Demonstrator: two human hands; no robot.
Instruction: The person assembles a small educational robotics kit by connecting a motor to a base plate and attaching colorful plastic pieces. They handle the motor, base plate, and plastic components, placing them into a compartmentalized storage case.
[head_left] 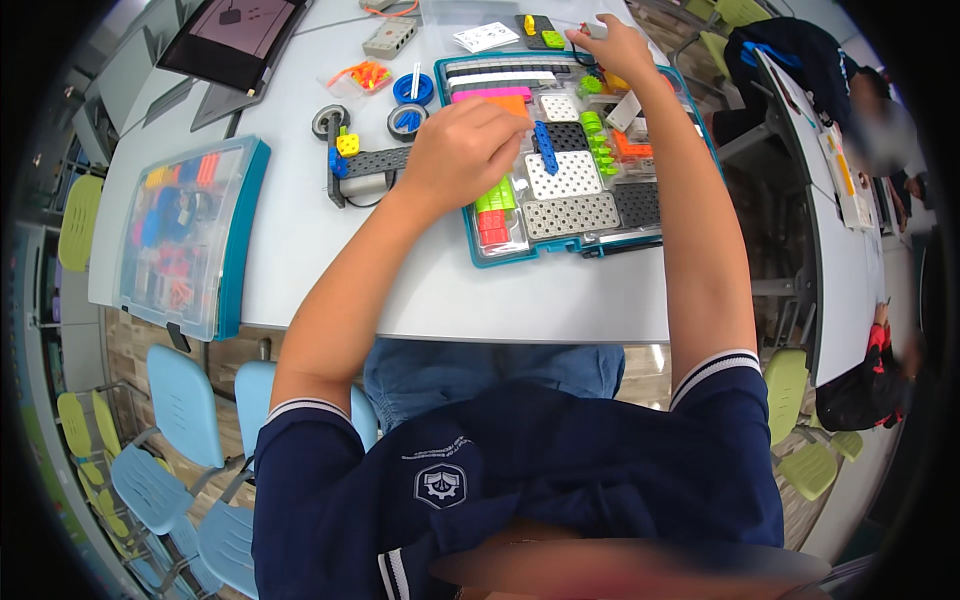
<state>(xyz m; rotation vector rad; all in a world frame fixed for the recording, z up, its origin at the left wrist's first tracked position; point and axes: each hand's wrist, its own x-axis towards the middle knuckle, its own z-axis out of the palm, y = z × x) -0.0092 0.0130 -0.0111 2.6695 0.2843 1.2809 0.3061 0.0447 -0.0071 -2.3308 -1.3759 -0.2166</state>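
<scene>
My left hand (465, 150) is closed, its fingertips pressed together above the left part of a teal parts case (485, 262). Whatever it may pinch is hidden. Just right of those fingertips, a blue perforated beam (545, 148) lies over white and black perforated plates (562, 176). My right hand (618, 52) reaches to the case's far right corner, thumb and forefinger bent round a small greyish piece that I cannot make out. Left of my left hand lies a partly built vehicle (375, 163) with a grey perforated beam, black tyres and yellow and blue connectors.
A closed clear-lidded case (190, 235) rests at the table's left edge. Farther back are a laptop (235, 45), a bag of orange pieces (360, 76), a blue wheel (412, 89), a grey box (390, 37) and white cards (486, 37). Other people sit at a table (830, 200) on the right.
</scene>
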